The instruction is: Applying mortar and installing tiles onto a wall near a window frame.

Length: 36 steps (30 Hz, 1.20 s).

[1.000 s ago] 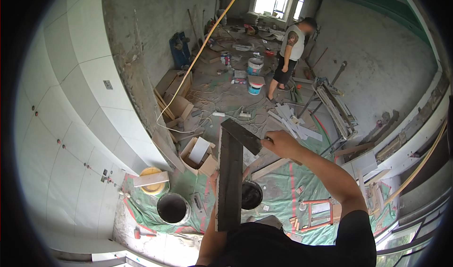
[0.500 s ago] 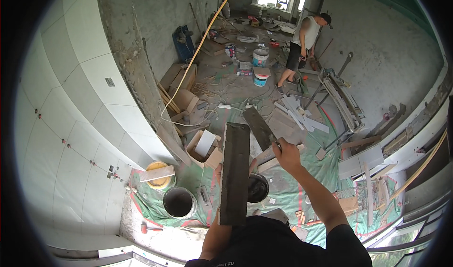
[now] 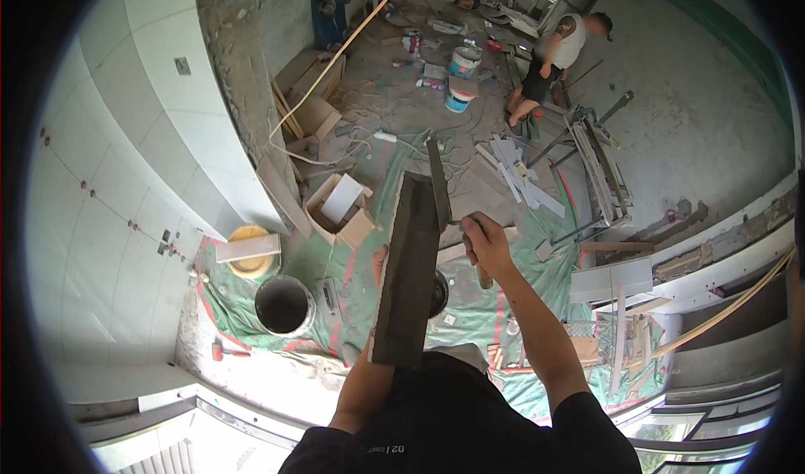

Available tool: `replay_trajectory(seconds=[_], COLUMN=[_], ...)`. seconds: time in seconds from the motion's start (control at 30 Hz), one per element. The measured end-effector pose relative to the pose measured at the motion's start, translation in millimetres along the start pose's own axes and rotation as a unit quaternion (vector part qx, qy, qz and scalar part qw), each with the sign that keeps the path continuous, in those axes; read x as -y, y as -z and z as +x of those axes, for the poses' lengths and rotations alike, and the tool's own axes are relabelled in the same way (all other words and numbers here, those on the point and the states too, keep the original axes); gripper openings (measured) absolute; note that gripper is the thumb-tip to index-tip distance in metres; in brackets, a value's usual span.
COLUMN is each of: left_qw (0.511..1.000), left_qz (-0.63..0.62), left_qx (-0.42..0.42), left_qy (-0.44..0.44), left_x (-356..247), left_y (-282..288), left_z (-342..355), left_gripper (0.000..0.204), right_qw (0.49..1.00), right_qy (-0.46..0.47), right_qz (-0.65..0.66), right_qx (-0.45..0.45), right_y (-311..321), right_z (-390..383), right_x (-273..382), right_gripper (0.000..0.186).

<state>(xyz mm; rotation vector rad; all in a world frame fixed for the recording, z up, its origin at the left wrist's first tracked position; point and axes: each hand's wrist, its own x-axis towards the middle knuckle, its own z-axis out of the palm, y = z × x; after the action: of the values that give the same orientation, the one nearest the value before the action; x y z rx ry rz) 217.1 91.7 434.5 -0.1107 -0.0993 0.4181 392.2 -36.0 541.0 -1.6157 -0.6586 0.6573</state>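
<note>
A long narrow strip of tile or board (image 3: 405,269), coated with dark grey paste, stands lengthwise before me. My left hand (image 3: 380,264) holds it from behind, so most of that hand is hidden. My right hand (image 3: 486,243) grips the handle of a trowel (image 3: 436,185), whose blade is turned nearly edge-on beside the strip's top end. Below on the green sheet sit a bucket with dark contents (image 3: 283,305) and a second dark bucket (image 3: 438,294), partly hidden behind the strip.
A co-worker (image 3: 558,51) stands at the back right beside a metal frame (image 3: 599,164). A yellow bucket (image 3: 250,266), cardboard box (image 3: 331,214), white offcuts (image 3: 516,172), white pails (image 3: 461,93) and cables litter the floor. A tiled wall (image 3: 109,290) runs along the left.
The trowel blade has swung from lying diagonally right of the strip to edge-on at its top right. The co-worker is more bent over. The whole view has shifted.
</note>
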Motion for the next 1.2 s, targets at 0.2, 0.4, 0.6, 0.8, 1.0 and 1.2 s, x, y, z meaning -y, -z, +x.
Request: replay_trajectory(seconds=[0.2, 0.4, 0.6, 0.8, 1.0, 1.2], left_qw=[0.986, 0.978, 0.986, 0.988, 0.967, 0.941], left_qz=[-0.005, -0.022, -0.003, 0.061, 0.149, 0.161], left_qx=[-0.084, -0.055, -0.038, -0.083, -0.196, -0.282], left_qy=[-0.147, -0.199, -0.159, -0.113, -0.063, -0.092], left_x=[-10.8, -63.4, -73.7, -57.3, -60.2, -62.0], left_y=[77.2, 99.4, 13.6, -9.3, 40.9, 158.5], left_z=[-4.8, -15.6, -34.0, -68.7, -102.5, -112.9], left_gripper=[0.065, 0.067, 0.075, 0.092, 0.101, 0.099], right_qw=[0.973, 0.900, 0.958, 0.905, 0.868, 0.831], right_qy=[-0.100, -0.010, -0.148, -0.400, -0.481, -0.461], right_qz=[-0.200, -0.386, -0.242, -0.119, -0.111, -0.287], right_qx=[0.060, 0.202, 0.046, -0.082, -0.043, 0.123], right_y=[-23.6, 15.5, 57.1, 72.9, 68.2, 64.1], right_z=[-79.7, -186.3, -205.1, -224.3, -228.3, -138.8], right_x=[-61.0, -73.2, -101.4, -196.7, -267.6, -434.9], right_gripper=[0.029, 0.028, 0.028, 0.045, 0.042, 0.052])
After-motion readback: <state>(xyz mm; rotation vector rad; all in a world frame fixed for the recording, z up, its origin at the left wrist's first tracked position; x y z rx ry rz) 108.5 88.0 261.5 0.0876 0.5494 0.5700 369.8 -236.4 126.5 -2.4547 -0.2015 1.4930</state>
